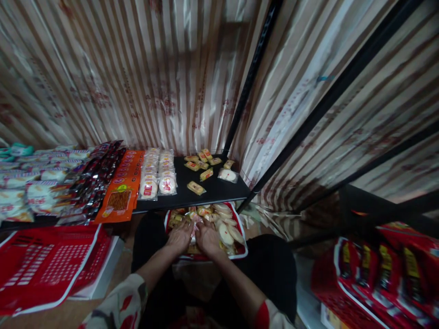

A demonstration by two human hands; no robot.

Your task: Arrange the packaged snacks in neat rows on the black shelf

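Observation:
Both my hands are inside a red basket with a white rim (244,237), which sits between my knees. My left hand (181,236) reaches over small yellow-wrapped snack packets (176,217) on the basket's left side. Close beside it, my right hand (206,237) touches the packets near the middle, with its fingers pointing forward. Both hands look stretched out and open, though their fingertips are partly lost among the wrappers. A pinkish packet (196,220) shows between them. Round white wrapped crackers (225,234) are heaped on the right side of the basket.
Loose yellow packets (195,187) and one white wrapped cracker (227,175) lie on a black shelf (185,201). Stacked crackers (149,185), an orange bag (118,201) and dark packets (98,178) stand left. Red baskets (51,265) flank me; black poles (252,77) rise right.

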